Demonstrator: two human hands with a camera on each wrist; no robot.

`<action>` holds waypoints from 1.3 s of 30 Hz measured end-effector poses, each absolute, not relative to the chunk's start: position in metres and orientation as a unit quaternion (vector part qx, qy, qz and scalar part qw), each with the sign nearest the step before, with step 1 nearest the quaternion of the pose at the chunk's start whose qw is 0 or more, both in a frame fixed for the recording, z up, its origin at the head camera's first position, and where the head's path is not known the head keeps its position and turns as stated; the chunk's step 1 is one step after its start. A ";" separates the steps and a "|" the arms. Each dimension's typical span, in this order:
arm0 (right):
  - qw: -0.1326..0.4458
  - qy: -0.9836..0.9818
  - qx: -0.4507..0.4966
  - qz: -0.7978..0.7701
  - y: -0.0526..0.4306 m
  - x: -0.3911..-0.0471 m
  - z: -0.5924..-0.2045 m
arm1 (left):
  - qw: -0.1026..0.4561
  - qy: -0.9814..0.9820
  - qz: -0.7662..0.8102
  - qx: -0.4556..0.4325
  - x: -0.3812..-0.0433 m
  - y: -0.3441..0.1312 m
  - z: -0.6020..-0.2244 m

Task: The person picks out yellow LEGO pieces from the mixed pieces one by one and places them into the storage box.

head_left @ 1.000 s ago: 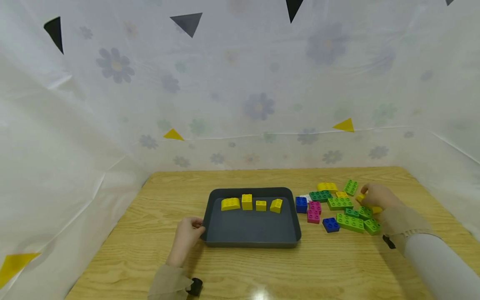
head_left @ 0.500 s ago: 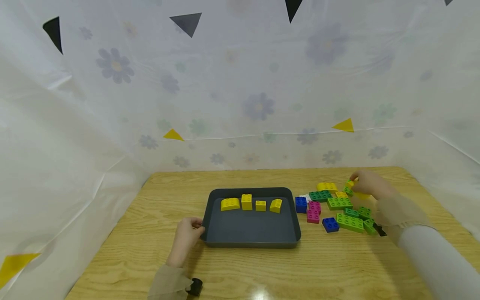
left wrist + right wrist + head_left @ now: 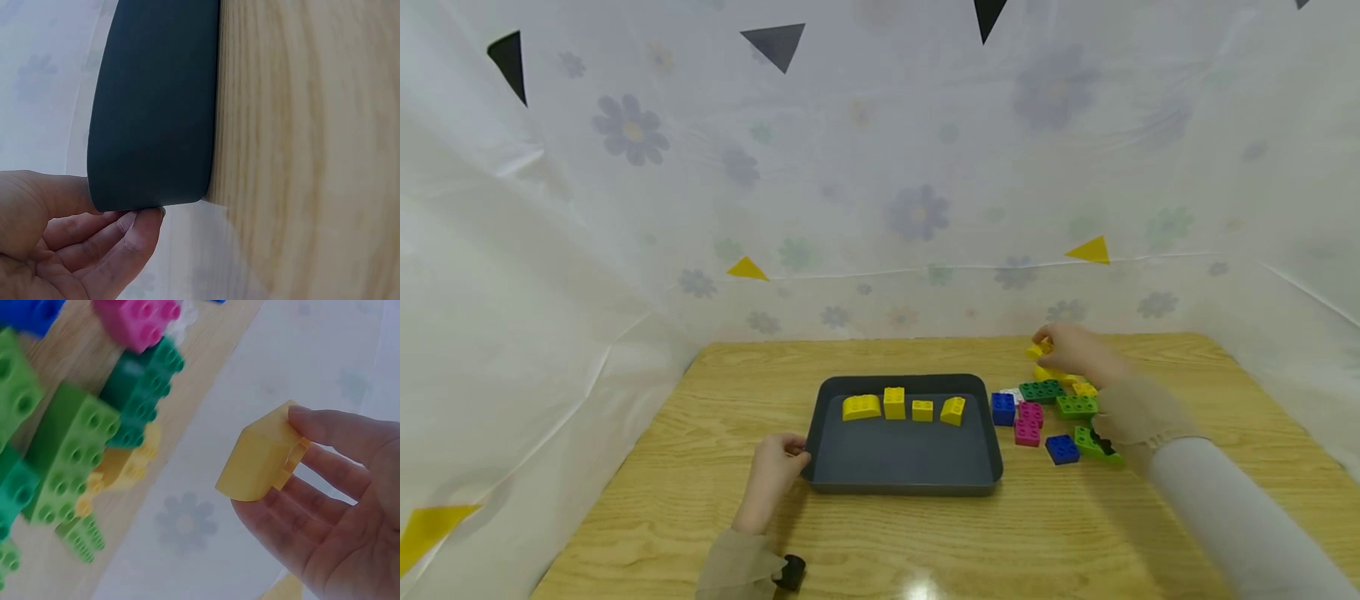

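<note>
My right hand [image 3: 1084,353] pinches a yellow toy brick [image 3: 257,459] with a sloped face, lifted above the back of the brick pile. In the right wrist view, thumb and fingertips hold it by opposite ends, its studs turned toward the palm. My left hand [image 3: 775,468] holds the dark grey tray [image 3: 902,489] at its left side near the front corner; in the left wrist view its curled fingers [image 3: 140,240] touch the tray wall. Along the back of the tray lie yellow bricks: a curved one [image 3: 861,407], a tall one [image 3: 894,403], a small one [image 3: 922,411] and a sloped one [image 3: 953,411].
Right of the tray lie several loose bricks, among them a blue brick [image 3: 1003,409], pink bricks [image 3: 1028,423], a dark green brick [image 3: 1042,392], a light green brick [image 3: 1077,407] and a nearer blue brick [image 3: 1062,449]. My right forearm hides others. A patterned sheet [image 3: 917,208] hangs behind the table.
My right hand has moved from the right side of the pile leftward and back, carrying the yellow brick. My left hand and the tray have stayed in place.
</note>
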State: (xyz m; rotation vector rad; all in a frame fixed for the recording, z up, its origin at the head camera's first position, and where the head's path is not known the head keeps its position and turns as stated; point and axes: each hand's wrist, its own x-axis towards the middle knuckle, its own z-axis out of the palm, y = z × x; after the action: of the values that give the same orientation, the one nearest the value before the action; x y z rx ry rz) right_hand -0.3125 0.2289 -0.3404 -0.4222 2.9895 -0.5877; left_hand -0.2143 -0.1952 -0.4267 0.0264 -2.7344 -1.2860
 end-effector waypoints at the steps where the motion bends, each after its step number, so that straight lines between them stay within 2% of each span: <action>1: 0.030 0.970 -0.143 -0.194 0.223 -0.313 -0.340 | 0.062 -0.903 -0.425 0.007 -0.215 -0.195 -0.427; 10: 0.020 0.963 -0.181 -0.196 0.169 -0.316 -0.338 | 0.047 -0.908 -0.415 0.029 -0.214 -0.192 -0.421; 22: 0.068 0.948 -0.239 -0.200 0.087 -0.310 -0.343 | 0.042 -0.910 -0.411 0.029 -0.215 -0.194 -0.423; 27: 0.050 0.944 -0.269 -0.187 0.056 -0.300 -0.351 | 0.043 -0.911 -0.409 0.025 -0.214 -0.194 -0.422; 39: 0.055 0.904 -0.388 -0.172 0.012 -0.290 -0.368 | 0.045 -0.909 -0.413 0.024 -0.214 -0.194 -0.426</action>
State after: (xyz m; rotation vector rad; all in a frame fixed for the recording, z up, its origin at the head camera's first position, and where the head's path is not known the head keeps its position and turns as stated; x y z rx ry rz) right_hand -0.2899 0.0116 -0.3681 -1.1786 2.7430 -0.5215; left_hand -0.2138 -0.1943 -0.4257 0.0720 -2.7766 -1.2618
